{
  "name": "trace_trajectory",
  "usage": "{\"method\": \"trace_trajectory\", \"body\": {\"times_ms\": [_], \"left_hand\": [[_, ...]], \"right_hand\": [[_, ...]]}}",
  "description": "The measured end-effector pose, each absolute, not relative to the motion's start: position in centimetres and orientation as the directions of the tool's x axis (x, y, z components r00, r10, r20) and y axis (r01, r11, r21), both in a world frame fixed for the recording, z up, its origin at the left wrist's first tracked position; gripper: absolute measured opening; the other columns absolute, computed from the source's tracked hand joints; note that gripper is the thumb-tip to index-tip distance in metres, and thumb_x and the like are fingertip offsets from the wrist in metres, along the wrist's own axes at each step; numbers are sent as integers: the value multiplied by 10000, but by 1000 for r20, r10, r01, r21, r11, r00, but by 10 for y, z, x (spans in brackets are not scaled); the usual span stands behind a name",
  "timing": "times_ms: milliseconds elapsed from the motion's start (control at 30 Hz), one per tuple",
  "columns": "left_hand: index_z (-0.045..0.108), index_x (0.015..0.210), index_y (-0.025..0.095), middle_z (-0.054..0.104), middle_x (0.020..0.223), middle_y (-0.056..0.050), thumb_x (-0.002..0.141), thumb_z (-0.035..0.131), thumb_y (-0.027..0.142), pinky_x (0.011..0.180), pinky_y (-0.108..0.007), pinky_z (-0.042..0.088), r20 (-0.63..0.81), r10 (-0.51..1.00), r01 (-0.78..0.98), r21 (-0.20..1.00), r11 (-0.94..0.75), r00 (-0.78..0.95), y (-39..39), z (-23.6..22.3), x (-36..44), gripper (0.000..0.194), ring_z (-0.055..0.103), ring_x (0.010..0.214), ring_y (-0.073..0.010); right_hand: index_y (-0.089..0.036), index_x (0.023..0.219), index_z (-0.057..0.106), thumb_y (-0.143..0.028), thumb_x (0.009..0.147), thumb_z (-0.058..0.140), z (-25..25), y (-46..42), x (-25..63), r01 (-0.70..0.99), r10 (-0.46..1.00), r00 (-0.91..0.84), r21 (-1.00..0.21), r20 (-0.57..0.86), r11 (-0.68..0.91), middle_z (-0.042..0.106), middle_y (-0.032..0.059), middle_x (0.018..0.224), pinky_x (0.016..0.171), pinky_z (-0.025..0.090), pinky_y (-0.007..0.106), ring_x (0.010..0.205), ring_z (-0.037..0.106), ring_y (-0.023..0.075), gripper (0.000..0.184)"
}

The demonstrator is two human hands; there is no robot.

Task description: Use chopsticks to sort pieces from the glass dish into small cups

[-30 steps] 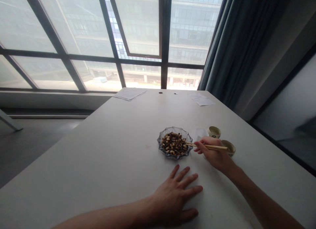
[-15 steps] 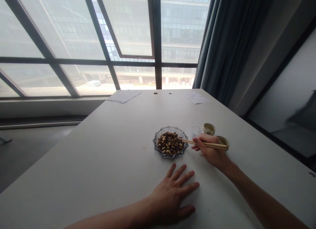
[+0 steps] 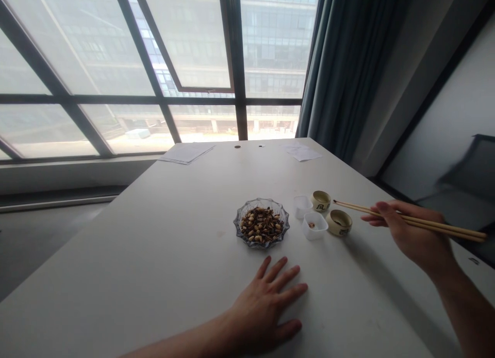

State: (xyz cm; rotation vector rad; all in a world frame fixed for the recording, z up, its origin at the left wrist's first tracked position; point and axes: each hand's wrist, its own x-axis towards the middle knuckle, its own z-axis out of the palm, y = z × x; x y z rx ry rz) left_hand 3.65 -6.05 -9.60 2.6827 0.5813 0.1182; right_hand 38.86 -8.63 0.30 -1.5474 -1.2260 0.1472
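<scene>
A pair of wooden chopsticks [image 3: 406, 219] is gripped in my right hand [image 3: 419, 239], over the right side of the table. Their tips hold a small dark piece [image 3: 334, 201], too small to name, above and beside two beige cups, the far one [image 3: 320, 201] and the near one [image 3: 339, 223]. My left hand [image 3: 266, 301] lies flat on the table with fingers spread, just in front of a scalloped glass bowl [image 3: 237, 229]. Mixed nuts and seeds [image 3: 262, 225] fill the bowl. Between bowl and cups stand two clear plastic containers, one [image 3: 302, 207] behind the other [image 3: 315, 232], which holds a small brownish piece.
The white table [image 3: 154, 255] stretches toward the window [image 3: 209, 121]. Papers [image 3: 187, 153] lie at its far left and more sheets [image 3: 301, 152] at its far right. A dark curtain [image 3: 344, 74] hangs at the right. A chair [image 3: 472, 167] stands beyond the right edge.
My right hand has moved the chopsticks right, from the glass bowl to near the cups, uncovering the containers. My left hand stays flat. The view has shifted slightly right.
</scene>
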Motion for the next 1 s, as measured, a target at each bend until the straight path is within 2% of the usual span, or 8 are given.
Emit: {"method": "trace_trajectory", "body": {"times_ms": [233, 500, 633, 800, 1000], "left_hand": [[382, 1644, 369, 270, 1760, -30, 945, 720, 390, 1281, -712, 104, -29, 420, 399, 373, -838, 907, -59, -94, 38, 776, 200, 1619, -422], [381, 1643, 376, 278, 1758, -26, 947, 714, 413, 1283, -706, 106, -33, 416, 398, 371, -839, 909, -59, -93, 37, 772, 206, 1618, -423], [393, 1638, 369, 283, 1757, -25, 948, 714, 421, 1287, -700, 103, -9, 416, 391, 362, -846, 909, -59, -95, 37, 763, 211, 1616, -425], [396, 1636, 370, 276, 1759, -18, 950, 714, 446, 1283, -710, 114, 1, 411, 383, 360, -850, 912, -60, -97, 36, 760, 211, 1615, -430], [388, 1637, 377, 282, 1757, -14, 1004, 626, 552, 1283, -708, 114, 22, 415, 373, 398, -838, 910, -60, -99, 36, 698, 200, 1622, -411]], "right_hand": [[-180, 821, 781, -625, 883, 771, -23, -87, 414, 502, 817, 470, -862, 335, 65, 804, 99, 754, 640, 702, 317, 665, 806, 254, 449], [-192, 832, 788, -589, 889, 784, -8, -85, 392, 499, 780, 462, -851, 422, 165, 806, 92, 754, 637, 696, 326, 631, 787, 237, 401], [-208, 840, 783, -563, 934, 743, 7, -76, 352, 456, 846, 280, -839, 453, 298, 807, 86, 781, 650, 682, 338, 672, 785, 238, 370], [-204, 796, 756, -590, 965, 686, 14, -46, 298, 479, 934, -22, -817, 355, 322, 789, 66, 771, 636, 634, 293, 685, 774, 210, 427], [-233, 765, 701, -553, 1022, 603, -2, -15, 273, 595, 942, -157, -733, 296, 330, 752, 28, 713, 627, 591, 295, 641, 741, 190, 422]]}}
